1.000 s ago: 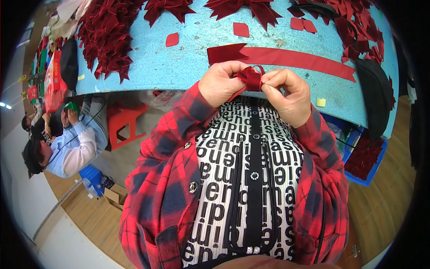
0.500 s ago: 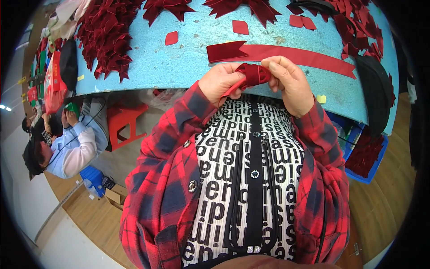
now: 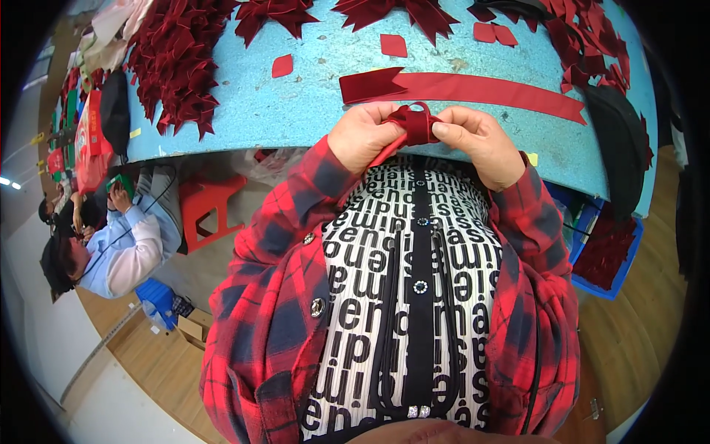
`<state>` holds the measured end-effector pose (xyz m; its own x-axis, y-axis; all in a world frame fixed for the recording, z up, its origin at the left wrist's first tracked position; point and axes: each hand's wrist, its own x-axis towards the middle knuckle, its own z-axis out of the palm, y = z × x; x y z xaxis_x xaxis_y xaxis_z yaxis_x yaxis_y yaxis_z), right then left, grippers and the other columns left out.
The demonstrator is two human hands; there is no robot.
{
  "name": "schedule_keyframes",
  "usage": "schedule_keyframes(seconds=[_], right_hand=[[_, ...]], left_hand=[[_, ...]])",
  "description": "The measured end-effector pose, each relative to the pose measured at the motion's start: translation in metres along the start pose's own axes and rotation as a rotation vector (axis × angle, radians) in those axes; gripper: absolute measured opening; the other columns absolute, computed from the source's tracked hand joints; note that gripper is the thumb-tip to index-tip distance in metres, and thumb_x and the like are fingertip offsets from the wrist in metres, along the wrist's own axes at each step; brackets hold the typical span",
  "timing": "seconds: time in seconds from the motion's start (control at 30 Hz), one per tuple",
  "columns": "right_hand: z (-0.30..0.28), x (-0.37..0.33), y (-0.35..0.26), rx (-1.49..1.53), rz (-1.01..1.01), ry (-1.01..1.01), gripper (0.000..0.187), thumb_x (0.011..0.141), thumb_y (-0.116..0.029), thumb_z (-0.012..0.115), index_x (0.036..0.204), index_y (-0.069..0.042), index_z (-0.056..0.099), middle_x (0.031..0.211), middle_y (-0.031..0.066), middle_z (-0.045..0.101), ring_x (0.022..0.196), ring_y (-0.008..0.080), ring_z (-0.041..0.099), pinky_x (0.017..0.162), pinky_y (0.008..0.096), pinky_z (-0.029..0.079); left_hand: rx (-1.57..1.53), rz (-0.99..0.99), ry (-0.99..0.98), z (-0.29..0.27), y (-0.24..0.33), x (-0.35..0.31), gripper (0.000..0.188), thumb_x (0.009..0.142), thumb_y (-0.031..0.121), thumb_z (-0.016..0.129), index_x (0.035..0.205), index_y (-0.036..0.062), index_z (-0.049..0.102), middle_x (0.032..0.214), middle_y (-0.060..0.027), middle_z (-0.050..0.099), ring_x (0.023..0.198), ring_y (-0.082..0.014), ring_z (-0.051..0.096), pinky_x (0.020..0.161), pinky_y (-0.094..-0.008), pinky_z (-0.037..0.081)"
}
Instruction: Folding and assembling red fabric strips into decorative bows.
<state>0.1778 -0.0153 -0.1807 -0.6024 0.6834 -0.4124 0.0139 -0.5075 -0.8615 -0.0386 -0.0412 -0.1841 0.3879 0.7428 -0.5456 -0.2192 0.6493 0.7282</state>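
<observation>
Between my two hands, just over the near edge of the table, is a looped dark red velvet ribbon (image 3: 417, 124). My left hand (image 3: 364, 136) pinches its left side, and a lighter red tail of it hangs below those fingers. The right side is gripped between thumb and fingers of my right hand (image 3: 478, 142). A small loop stands up at the top of the ribbon. Behind it a long red ribbon strip (image 3: 481, 90) lies across the table, its left end folded over to the dark velvet side and cut in a notch.
The blue table (image 3: 325, 89) bears a heap of dark red bows (image 3: 174, 63) at left, single bows (image 3: 399, 13) at the far side and small red pieces (image 3: 393, 45). A black cloth item (image 3: 617, 152) hangs at right, above a blue crate (image 3: 608, 259). Another person (image 3: 122, 244) sits at left by a red stool (image 3: 207, 211).
My right fingers have come down and closed on the ribbon's right side. The ribbon has turned, and its small loop now points up.
</observation>
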Motion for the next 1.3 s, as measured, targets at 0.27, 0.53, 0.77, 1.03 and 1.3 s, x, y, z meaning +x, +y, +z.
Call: schedule_keyframes(seconds=[0.27,0.53,0.77,1.03,1.3], right_hand=[[0.004,-0.003,0.002,0.113,-0.003,0.069,0.017,0.091,-0.019,0.063,0.099,-0.004,0.066,0.081,-0.0057,0.057,0.07,0.0022,0.045,0.065,0.019,0.036],[-0.009,-0.005,0.01,0.52,0.098,-0.103,0.013,0.093,-0.015,0.058,0.098,-0.004,0.064,0.07,-0.0065,0.047,0.057,0.0034,0.033,0.051,0.0206,0.029],[-0.008,-0.005,0.017,0.665,0.109,-0.187,0.015,0.094,-0.017,0.055,0.09,-0.003,0.059,0.065,-0.0064,0.037,0.056,0.0039,0.031,0.05,0.0197,0.029],[-0.008,-0.004,0.017,0.715,0.104,-0.213,0.016,0.093,-0.018,0.056,0.088,-0.003,0.058,0.065,-0.0058,0.039,0.054,0.0038,0.032,0.046,0.0191,0.026],[0.002,-0.012,0.003,0.147,0.076,-0.018,0.023,0.092,-0.024,0.061,0.09,-0.001,0.06,0.06,-0.0071,0.043,0.05,0.0023,0.032,0.046,0.0186,0.026]], left_hand=[[0.046,0.149,0.005,0.004,-0.004,0.002,0.02,0.092,0.007,0.059,0.11,-0.0001,0.061,0.097,-0.0032,0.066,0.086,-0.0089,0.062,0.079,-0.0225,0.049],[-0.05,0.178,-0.147,0.002,-0.007,0.003,0.023,0.092,0.015,0.063,0.111,0.002,0.06,0.097,-0.0019,0.065,0.082,-0.0068,0.06,0.073,-0.0213,0.049],[-0.065,0.162,-0.221,0.003,-0.009,0.006,0.02,0.093,0.016,0.062,0.109,0.004,0.06,0.097,-0.0004,0.064,0.08,-0.005,0.058,0.07,-0.0202,0.048],[0.075,0.231,-0.138,0.004,-0.011,0.008,0.015,0.093,0.011,0.06,0.106,0.003,0.061,0.099,-0.0008,0.064,0.087,-0.0074,0.059,0.078,-0.0226,0.049],[0.171,0.206,-0.088,0.002,-0.008,0.006,0.014,0.093,0.005,0.057,0.106,0.0007,0.061,0.101,-0.0029,0.064,0.092,-0.0098,0.06,0.084,-0.0246,0.049]])
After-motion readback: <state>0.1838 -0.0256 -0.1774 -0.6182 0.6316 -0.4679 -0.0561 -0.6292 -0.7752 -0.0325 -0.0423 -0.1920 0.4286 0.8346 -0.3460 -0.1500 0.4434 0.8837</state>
